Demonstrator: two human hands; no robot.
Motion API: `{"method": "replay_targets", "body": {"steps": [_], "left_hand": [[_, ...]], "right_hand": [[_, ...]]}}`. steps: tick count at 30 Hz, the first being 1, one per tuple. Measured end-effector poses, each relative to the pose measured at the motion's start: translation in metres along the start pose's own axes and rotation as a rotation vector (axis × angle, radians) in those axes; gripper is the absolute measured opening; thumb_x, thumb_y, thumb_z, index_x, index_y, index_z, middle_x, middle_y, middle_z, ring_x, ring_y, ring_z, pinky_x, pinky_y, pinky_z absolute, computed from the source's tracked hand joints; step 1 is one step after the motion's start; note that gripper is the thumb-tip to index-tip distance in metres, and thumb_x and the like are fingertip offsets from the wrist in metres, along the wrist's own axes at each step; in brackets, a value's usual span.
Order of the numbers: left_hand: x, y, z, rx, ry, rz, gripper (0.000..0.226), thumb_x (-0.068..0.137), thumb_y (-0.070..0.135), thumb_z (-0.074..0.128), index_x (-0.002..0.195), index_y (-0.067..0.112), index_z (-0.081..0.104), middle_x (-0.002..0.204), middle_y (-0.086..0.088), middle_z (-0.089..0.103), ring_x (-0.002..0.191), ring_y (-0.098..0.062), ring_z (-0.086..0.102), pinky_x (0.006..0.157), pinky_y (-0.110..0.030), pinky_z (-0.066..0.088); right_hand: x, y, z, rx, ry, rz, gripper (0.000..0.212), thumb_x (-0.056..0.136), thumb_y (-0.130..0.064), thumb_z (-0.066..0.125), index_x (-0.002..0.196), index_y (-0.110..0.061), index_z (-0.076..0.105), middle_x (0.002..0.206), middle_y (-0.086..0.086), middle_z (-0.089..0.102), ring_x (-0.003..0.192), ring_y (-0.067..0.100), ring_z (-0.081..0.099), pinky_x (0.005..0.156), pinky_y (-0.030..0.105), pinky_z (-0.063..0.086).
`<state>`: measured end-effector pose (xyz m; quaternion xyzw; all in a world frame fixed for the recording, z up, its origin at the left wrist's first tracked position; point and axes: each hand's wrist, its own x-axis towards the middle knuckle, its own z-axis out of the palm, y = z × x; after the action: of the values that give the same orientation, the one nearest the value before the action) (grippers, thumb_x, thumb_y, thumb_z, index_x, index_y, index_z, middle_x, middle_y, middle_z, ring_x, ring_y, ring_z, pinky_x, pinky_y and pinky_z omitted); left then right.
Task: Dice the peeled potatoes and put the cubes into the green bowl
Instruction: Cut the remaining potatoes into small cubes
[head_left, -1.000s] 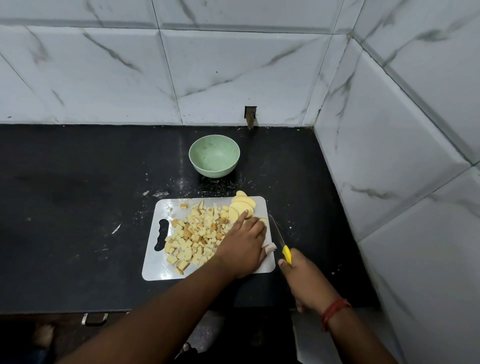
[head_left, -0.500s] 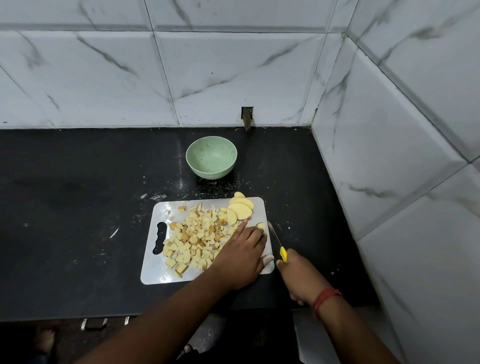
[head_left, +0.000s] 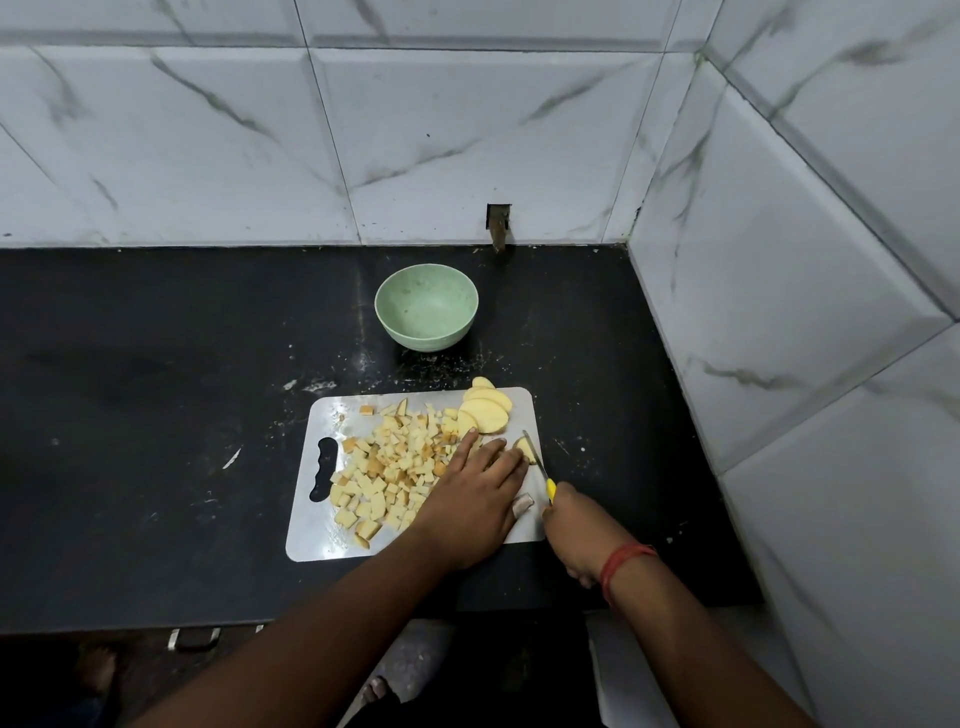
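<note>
A white cutting board (head_left: 322, 540) lies on the black counter with a heap of potato cubes (head_left: 387, 470) across its middle. Potato slices (head_left: 488, 413) are stacked at its far right corner. My left hand (head_left: 475, 493) presses flat on a potato piece (head_left: 524, 448) near the board's right edge, mostly covering it. My right hand (head_left: 576, 525) grips a yellow-handled knife (head_left: 537, 462), its blade resting against that piece. The green bowl (head_left: 426, 306) stands empty behind the board.
The black counter (head_left: 156, 415) ends at a tiled wall on the right and at the back. A small bracket (head_left: 497, 223) sticks out of the back wall behind the bowl. White specks and scraps lie around the board.
The view has shifted slightly. My left hand stays on the potato piece while the knife has edged forward along the board's right side.
</note>
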<state>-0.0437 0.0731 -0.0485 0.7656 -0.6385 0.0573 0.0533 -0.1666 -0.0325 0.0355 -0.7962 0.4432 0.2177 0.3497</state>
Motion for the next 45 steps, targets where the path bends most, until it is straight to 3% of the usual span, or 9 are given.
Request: {"method": "replay_targets", "body": {"steps": [4, 7, 13, 18, 22, 31, 38, 42, 45], "left_hand": [[0.0, 0.002, 0.002, 0.011, -0.012, -0.007, 0.056, 0.107, 0.047, 0.032, 0.143, 0.012, 0.056, 0.144, -0.006, 0.054, 0.138, -0.03, 0.044, 0.124, -0.057, 0.019], [-0.001, 0.002, 0.004, 0.021, -0.01, -0.009, 0.057, 0.107, 0.047, 0.031, 0.145, 0.012, 0.055, 0.146, -0.006, 0.053, 0.138, -0.03, 0.044, 0.124, -0.057, 0.018], [-0.003, 0.001, 0.007, 0.0, 0.019, -0.01, 0.055, 0.108, 0.045, 0.034, 0.146, 0.011, 0.054, 0.148, -0.006, 0.052, 0.139, -0.029, 0.043, 0.124, -0.056, 0.022], [-0.004, 0.002, 0.006, -0.005, 0.019, -0.016, 0.057, 0.108, 0.047, 0.032, 0.147, 0.01, 0.053, 0.15, -0.007, 0.052, 0.142, -0.028, 0.042, 0.124, -0.054, 0.023], [-0.005, 0.001, 0.006, -0.005, 0.025, -0.011, 0.056, 0.108, 0.047, 0.034, 0.146, 0.01, 0.054, 0.149, -0.008, 0.053, 0.141, -0.028, 0.043, 0.124, -0.053, 0.024], [-0.004, 0.002, 0.006, -0.014, 0.033, -0.016, 0.055, 0.108, 0.045, 0.036, 0.145, 0.011, 0.055, 0.149, -0.007, 0.054, 0.141, -0.028, 0.043, 0.124, -0.053, 0.024], [-0.005, 0.002, 0.006, -0.015, 0.038, -0.021, 0.054, 0.107, 0.045, 0.037, 0.145, 0.011, 0.056, 0.148, -0.007, 0.054, 0.141, -0.027, 0.043, 0.123, -0.052, 0.026], [-0.005, 0.003, 0.005, -0.022, 0.032, -0.027, 0.055, 0.108, 0.044, 0.034, 0.147, 0.011, 0.054, 0.149, -0.006, 0.053, 0.141, -0.026, 0.042, 0.124, -0.051, 0.024], [-0.006, 0.002, 0.005, -0.029, 0.034, -0.027, 0.055, 0.108, 0.044, 0.033, 0.147, 0.011, 0.053, 0.15, -0.006, 0.053, 0.142, -0.025, 0.041, 0.125, -0.05, 0.024]], "right_hand": [[-0.002, 0.007, 0.008, -0.033, 0.013, -0.013, 0.017, 0.103, -0.023, 0.037, 0.11, -0.009, 0.043, 0.107, 0.016, 0.06, 0.085, 0.029, 0.06, 0.07, 0.032, 0.046], [-0.01, 0.023, 0.021, -0.032, 0.019, -0.027, 0.02, 0.102, -0.022, 0.04, 0.113, -0.007, 0.047, 0.114, 0.016, 0.062, 0.102, 0.03, 0.061, 0.074, 0.028, 0.04], [-0.029, 0.042, 0.028, -0.017, 0.063, -0.041, 0.018, 0.103, -0.027, 0.041, 0.112, -0.011, 0.045, 0.107, 0.012, 0.063, 0.097, 0.025, 0.063, 0.07, 0.026, 0.039], [-0.019, 0.022, 0.015, 0.026, 0.119, -0.072, 0.02, 0.103, -0.026, 0.042, 0.113, -0.009, 0.047, 0.11, 0.014, 0.063, 0.096, 0.027, 0.062, 0.078, 0.031, 0.047], [-0.006, 0.006, 0.008, -0.017, 0.093, -0.056, 0.021, 0.102, -0.023, 0.04, 0.116, -0.008, 0.046, 0.114, 0.016, 0.061, 0.097, 0.03, 0.064, 0.071, 0.029, 0.045], [0.001, -0.003, 0.012, 0.018, 0.039, 0.029, 0.019, 0.103, -0.023, 0.041, 0.116, -0.009, 0.044, 0.096, 0.011, 0.057, 0.064, 0.021, 0.057, 0.048, 0.027, 0.045], [-0.003, 0.004, 0.016, -0.032, 0.015, 0.002, 0.018, 0.102, -0.018, 0.04, 0.116, -0.007, 0.046, 0.117, 0.015, 0.061, 0.103, 0.028, 0.062, 0.072, 0.026, 0.041], [-0.018, 0.025, 0.028, -0.041, 0.024, -0.007, 0.008, 0.102, -0.021, 0.041, 0.1, -0.013, 0.041, 0.114, 0.015, 0.063, 0.104, 0.028, 0.062, 0.073, 0.025, 0.036], [-0.027, 0.034, 0.029, -0.043, 0.039, -0.021, 0.013, 0.103, -0.024, 0.042, 0.104, -0.011, 0.043, 0.11, 0.013, 0.064, 0.1, 0.024, 0.063, 0.071, 0.025, 0.037]]}}
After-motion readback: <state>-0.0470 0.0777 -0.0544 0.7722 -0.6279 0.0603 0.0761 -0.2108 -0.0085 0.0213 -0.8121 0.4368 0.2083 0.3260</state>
